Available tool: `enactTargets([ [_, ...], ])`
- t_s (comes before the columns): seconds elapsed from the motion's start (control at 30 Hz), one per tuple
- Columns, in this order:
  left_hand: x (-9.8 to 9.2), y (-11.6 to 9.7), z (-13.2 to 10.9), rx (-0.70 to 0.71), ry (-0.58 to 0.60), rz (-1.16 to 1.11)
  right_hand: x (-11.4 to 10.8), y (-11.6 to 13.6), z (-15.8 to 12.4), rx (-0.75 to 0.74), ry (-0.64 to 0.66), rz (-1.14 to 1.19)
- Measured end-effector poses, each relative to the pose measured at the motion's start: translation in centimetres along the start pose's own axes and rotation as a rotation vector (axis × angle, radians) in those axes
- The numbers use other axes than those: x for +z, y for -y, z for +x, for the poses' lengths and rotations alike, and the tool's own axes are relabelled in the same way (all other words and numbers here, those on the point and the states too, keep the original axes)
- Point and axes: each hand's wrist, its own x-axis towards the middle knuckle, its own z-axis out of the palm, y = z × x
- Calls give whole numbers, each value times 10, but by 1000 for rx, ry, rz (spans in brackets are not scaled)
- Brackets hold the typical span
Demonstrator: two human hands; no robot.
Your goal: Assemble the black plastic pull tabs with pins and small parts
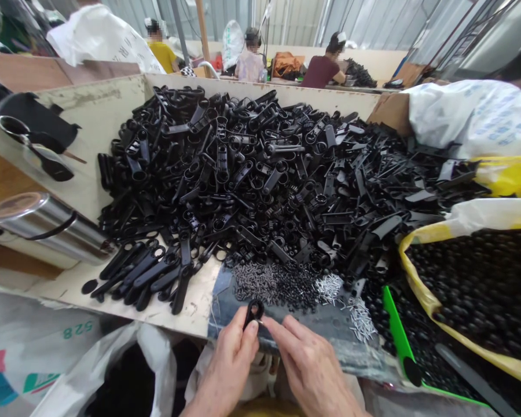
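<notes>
My left hand is closed around a black plastic part with a ring-shaped end, which sticks up between thumb and fingers. My right hand reaches to that ring with its fingers drawn together. At its fingertips is a tiny shiny piece, too small to name. Just beyond both hands, small dark grey pieces, small black pieces and silver metal pins lie in loose piles on a dark mat.
A large heap of black plastic parts fills the tray. Finished-looking black handles lie at left beside a steel flask. A sack of black beads stands right, by a green edge. Several people sit behind.
</notes>
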Motion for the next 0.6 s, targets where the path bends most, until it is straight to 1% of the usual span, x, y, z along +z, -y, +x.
enactTargets([
  [0.17, 7, -4, 2, 41, -6, 92, 7, 3, 0, 7, -5, -192],
  [0.27, 9, -12, 5, 122, -8, 205, 11, 8, 5, -42, -9, -342],
  [0.37, 9, -16, 9, 176, -24, 341, 12, 21, 16, -97, 32, -453],
  [0.5, 6, -15, 13, 194, -25, 441, 10, 40, 29, -79, 78, -500],
  [0.6, 3, -10, 13, 229, 2, 488, 7, 44, 24, -65, 45, -464],
])
